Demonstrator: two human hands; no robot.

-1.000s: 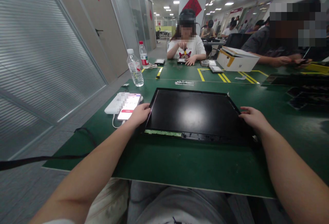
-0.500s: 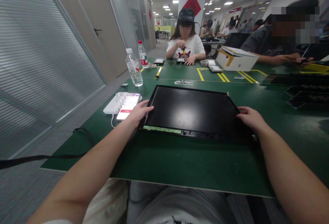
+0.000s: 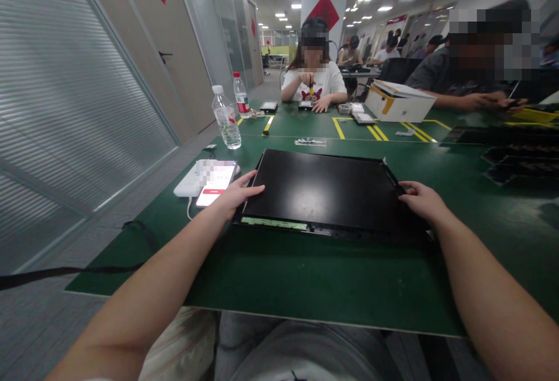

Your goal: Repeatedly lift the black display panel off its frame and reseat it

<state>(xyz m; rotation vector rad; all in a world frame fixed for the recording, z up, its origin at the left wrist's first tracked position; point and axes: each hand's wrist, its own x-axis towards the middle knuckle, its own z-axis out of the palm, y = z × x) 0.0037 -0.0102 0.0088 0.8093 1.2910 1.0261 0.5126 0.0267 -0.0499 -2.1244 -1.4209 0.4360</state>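
Observation:
A black LCD screen panel [image 3: 323, 189] lies in front of me in a thin black frame [image 3: 393, 178], with a green circuit strip [image 3: 274, 224] along its near left edge. The panel's left and far edges sit over the frame's rim. My left hand [image 3: 241, 193] grips the panel's left side, thumb on the face and fingers partly hidden at the edge. On the opposite side, my right hand [image 3: 418, 199] pinches the frame's right rim between thumb and fingers.
A phone [image 3: 216, 184] and a white charger-like box [image 3: 187, 180] lie left of the panel. Two water bottles [image 3: 227, 122] stand behind them. Across the green table [image 3: 305, 276], a co-worker [image 3: 312, 81] handles a small device. A white box [image 3: 399, 101] and dark stacked parts [image 3: 519, 162] are at right.
The panel has risen out of the frame at its left and far edges, which the rim bordered before. My left thumb reaches slightly further onto its face; the right hand stays at the rim.

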